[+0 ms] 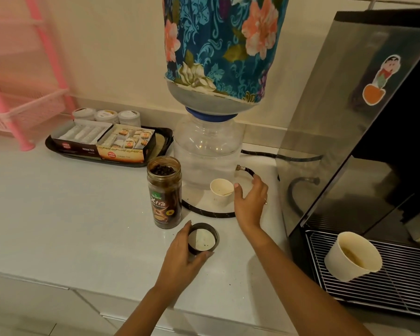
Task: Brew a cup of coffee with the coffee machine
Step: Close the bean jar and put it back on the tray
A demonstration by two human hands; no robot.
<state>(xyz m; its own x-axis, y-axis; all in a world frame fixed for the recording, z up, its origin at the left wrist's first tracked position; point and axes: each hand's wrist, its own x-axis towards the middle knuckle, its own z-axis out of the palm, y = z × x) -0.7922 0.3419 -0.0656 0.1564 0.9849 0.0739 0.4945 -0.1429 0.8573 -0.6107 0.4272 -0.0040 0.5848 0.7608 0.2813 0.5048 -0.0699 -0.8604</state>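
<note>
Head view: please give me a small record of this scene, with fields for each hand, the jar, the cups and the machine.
left hand: grips the black jar lid, which lies inner side up on the counter
right hand: open, fingers beside the small paper cup, thumb near its rim
coffee jar: upright, lid off, dark beans inside
small paper cup: upright, in front of the water dispenser
second paper cup: on the coffee machine drip grille, light liquid inside

Jar (165, 195) left of cup (220, 194) (lid (202, 238) before).
</note>
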